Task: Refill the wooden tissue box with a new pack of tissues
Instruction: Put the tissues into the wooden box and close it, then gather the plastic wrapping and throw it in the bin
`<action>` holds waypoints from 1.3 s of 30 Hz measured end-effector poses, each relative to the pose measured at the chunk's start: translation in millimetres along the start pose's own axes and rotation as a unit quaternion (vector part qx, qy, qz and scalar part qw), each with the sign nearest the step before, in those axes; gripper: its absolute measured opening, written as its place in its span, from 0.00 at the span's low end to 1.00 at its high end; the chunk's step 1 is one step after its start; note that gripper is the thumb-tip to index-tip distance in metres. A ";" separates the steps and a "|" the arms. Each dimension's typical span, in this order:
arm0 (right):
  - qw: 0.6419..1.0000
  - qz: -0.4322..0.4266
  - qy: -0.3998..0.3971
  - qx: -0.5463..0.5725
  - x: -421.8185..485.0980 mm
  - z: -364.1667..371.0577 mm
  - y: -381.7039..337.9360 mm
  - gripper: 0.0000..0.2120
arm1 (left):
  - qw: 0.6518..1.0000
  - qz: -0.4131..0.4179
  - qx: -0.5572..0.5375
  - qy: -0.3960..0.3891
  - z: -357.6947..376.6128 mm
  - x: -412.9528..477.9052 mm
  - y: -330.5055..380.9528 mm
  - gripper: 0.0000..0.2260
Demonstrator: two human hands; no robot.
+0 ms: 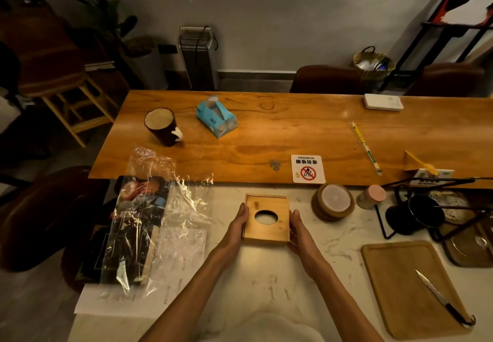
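Note:
A square wooden tissue box (277, 231) with an oval hole in its lid sits on the white marble counter, near the middle. My left hand (237, 224) presses flat against its left side and my right hand (298, 228) against its right side, holding the box between them. The lid looks slid slightly toward me, leaving a thin gap at the far edge. No tissue shows through the hole. A blue pack of tissues (216, 116), its top torn open, lies far off on the wooden table, beyond my hands.
A dark mug (163, 126) stands left of the blue pack. Crinkled clear plastic (160, 208) covers a dark magazine on my left. Stacked coasters (333, 203), a no-smoking sign (308, 169), a black wire stand (416, 213) and a cutting board (410, 288) with a knife (440, 297) lie to the right.

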State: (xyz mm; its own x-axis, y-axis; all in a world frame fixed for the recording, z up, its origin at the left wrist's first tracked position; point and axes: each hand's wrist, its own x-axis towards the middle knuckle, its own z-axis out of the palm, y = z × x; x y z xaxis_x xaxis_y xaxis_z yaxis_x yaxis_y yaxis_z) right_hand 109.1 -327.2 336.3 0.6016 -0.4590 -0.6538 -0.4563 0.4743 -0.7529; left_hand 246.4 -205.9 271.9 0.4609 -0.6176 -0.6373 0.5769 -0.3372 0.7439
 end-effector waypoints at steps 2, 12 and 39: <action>1.000 -0.002 -0.008 -0.005 13.5 -2.1 -5.6 0.19 | 1.000 -0.001 -0.003 -0.009 -4.3 23.3 -7.2 0.46; 0.991 -0.034 0.014 -0.125 49.3 -9.8 -20.6 0.31 | 0.990 0.085 0.110 0.021 27.2 7.5 43.0 0.29; 0.872 -0.300 0.108 -0.373 -7.8 60.2 14.7 0.13 | 0.751 0.257 0.497 0.351 -58.0 -91.8 56.8 0.20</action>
State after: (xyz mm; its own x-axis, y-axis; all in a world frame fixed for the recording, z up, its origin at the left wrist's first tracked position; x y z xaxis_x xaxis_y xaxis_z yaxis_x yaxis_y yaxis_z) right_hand 137.2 -271.4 334.9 0.7774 -0.6257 -0.0643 -0.4501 -0.4821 -0.7517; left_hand 276.0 -127.1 360.9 0.8938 -0.4383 0.0955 -0.4259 -0.7622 0.4876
